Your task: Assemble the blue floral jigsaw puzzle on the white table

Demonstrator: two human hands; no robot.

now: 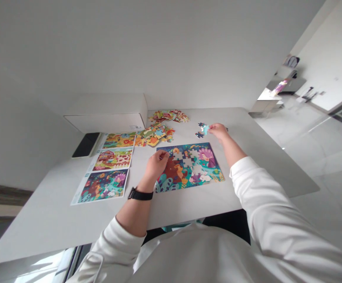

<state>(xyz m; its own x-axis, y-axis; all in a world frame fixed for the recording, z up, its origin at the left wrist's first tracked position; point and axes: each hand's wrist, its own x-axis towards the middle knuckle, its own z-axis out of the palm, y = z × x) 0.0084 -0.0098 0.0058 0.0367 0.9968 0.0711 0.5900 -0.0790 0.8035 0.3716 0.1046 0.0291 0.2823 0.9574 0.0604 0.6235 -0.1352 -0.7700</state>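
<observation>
A partly filled jigsaw puzzle [178, 173] lies flat on the table, showing a peacock, rabbits and leaves, with gaps near its middle. My left hand [156, 162], a black watch on its wrist, is over the puzzle's left edge. Its fingers are curled together, and whatever they may hold is hidden. Beyond the puzzle's far right corner, my right hand [218, 131] is closed on a light blue puzzle piece [206, 129]. Several dark loose pieces [199, 135] lie beside that hand, partly covered by it.
Loose yellow pieces [153, 135] and red pieces [169, 115] are heaped at the back. Three picture sheets [112, 159] lie to the left, near a dark phone [86, 144]. A white box [106, 122] stands against the wall. The table [129, 220] has rounded corners.
</observation>
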